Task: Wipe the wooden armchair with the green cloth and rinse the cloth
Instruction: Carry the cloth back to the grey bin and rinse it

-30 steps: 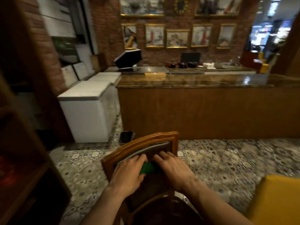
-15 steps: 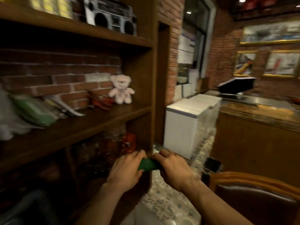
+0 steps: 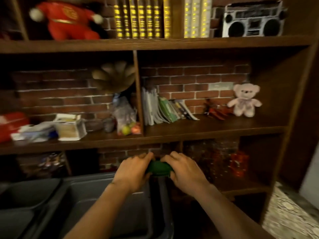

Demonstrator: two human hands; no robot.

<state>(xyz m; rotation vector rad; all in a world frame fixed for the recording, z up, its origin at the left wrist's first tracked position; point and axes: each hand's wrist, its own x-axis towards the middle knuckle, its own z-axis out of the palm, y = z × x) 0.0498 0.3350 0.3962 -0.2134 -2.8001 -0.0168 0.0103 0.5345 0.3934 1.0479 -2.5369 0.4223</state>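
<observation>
Green cloth (image 3: 159,167) is bunched between the left hand (image 3: 133,170) and right hand (image 3: 185,170), both clenched around it, above a dark bin's (image 3: 107,200) rim, facing a wooden shelf (image 3: 155,44)

Green cloth (image 3: 158,168): soft fabric, matt, bunched btwn both hands. Shelving unit (image 3: 155,44): dark stained wood, grain visible, low sheen. Back wall (image 3: 189,78): rough red brick w/ pale mortar. Grey tubs (image 3: 96,195) below: smooth plastic, slight gloss. Pink teddy (image 3: 244,100) & red plush toy (image 3: 69,19): fuzzy cloth. Book spines (image 3: 141,18): glossy, gilt-looking bands. Boombox (image 3: 252,20): matt, blurred. Floor (image 3: 290,216) at right: patterned tile, too blurred for finish.
</observation>
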